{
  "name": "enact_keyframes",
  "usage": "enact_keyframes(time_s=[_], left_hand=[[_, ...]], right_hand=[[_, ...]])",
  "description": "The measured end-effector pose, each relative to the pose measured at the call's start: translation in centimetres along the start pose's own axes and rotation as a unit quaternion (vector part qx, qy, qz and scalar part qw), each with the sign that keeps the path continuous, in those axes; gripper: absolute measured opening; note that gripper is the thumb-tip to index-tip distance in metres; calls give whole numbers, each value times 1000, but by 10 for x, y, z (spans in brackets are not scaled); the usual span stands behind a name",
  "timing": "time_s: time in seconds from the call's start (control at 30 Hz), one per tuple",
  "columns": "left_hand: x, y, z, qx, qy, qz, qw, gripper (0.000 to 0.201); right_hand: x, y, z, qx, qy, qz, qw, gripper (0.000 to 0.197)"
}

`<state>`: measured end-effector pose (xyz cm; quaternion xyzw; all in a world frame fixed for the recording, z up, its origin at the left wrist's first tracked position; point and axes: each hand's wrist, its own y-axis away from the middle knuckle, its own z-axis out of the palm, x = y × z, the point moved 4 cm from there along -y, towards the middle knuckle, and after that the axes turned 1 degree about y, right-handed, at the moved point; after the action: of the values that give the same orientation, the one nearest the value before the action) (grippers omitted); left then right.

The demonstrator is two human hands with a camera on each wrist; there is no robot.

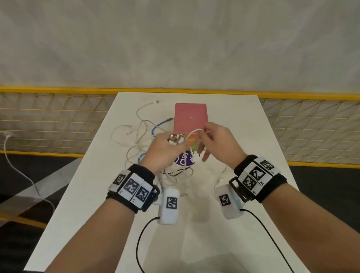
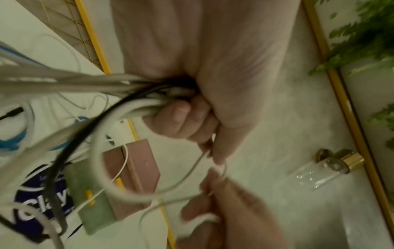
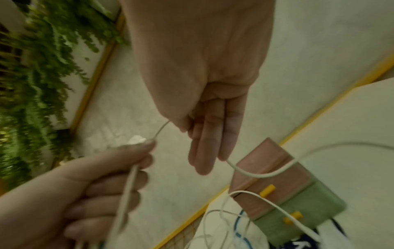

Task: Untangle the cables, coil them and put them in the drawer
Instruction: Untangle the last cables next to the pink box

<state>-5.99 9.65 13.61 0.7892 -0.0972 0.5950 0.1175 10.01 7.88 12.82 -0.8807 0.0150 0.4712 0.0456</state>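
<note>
Above the middle of the white table point(image 1: 247, 139), my left hand point(image 1: 166, 148) grips a bundle of cables point(image 2: 132, 94), white, grey and black, with metal plugs point(image 1: 175, 139) sticking up from the fist. My right hand point(image 1: 208, 135) pinches a thin white cable point(image 1: 192, 133) between thumb and forefinger, its other fingers point(image 3: 204, 143) straight. That cable point(image 3: 161, 130) runs across to the left hand point(image 3: 89, 185). More tangled white and blue cables point(image 1: 142, 134) lie on the table to the left. Behind the hands stands the small drawer unit point(image 1: 190, 116), pink above and green below, with yellow handles point(image 3: 268, 189).
A white packet with a round purple label point(image 1: 184, 160) lies under the hands among the cable loops. A yellow mesh fence point(image 1: 52, 120) runs behind the table, with a white cable point(image 1: 15, 162) hanging from it at the left. The table is narrow, with its edges close on both sides.
</note>
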Motion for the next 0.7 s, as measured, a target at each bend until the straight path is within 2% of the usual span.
enact_keyframes(time_s=[0.07,0.13,0.2,0.27,0.3,0.33,0.37,0.43,0.47,0.53,0.57,0.63,0.7], left_hand=[[4,-5,-18,94,27,9,995,24],[7,-10,-39,182,91,11,979,32],[9,-14,-54,209,123,11,970,36],[8,-16,-61,197,95,8,976,34],[7,-16,-61,192,77,9,978,29],[5,-15,-59,187,66,13,980,21],[4,-14,-56,183,61,16,981,21],[-3,-12,-49,172,58,26,983,45],[-6,-11,-46,169,58,35,983,52],[-10,-11,-37,155,61,55,985,50],[-11,-12,-33,145,60,61,986,46],[-8,-11,-22,121,52,74,988,32],[-1,-9,-11,96,37,103,989,19]], right_hand=[[19,1,-1,-30,0,53,998,18],[46,6,1,-96,60,129,985,13],[71,9,-1,-141,168,159,962,14],[72,5,-10,-88,230,101,964,12],[65,2,-15,-54,228,52,971,23],[55,-1,-20,-36,214,7,976,47],[43,-3,-24,-33,193,-15,981,70],[23,-5,-33,-29,134,-4,991,91],[18,-5,-36,-28,107,17,994,92],[8,-2,-39,-21,103,32,994,84],[0,-1,-40,0,110,12,994,77],[-13,1,-34,14,39,-45,998,70],[-21,5,-13,-71,-78,-71,992,89]])
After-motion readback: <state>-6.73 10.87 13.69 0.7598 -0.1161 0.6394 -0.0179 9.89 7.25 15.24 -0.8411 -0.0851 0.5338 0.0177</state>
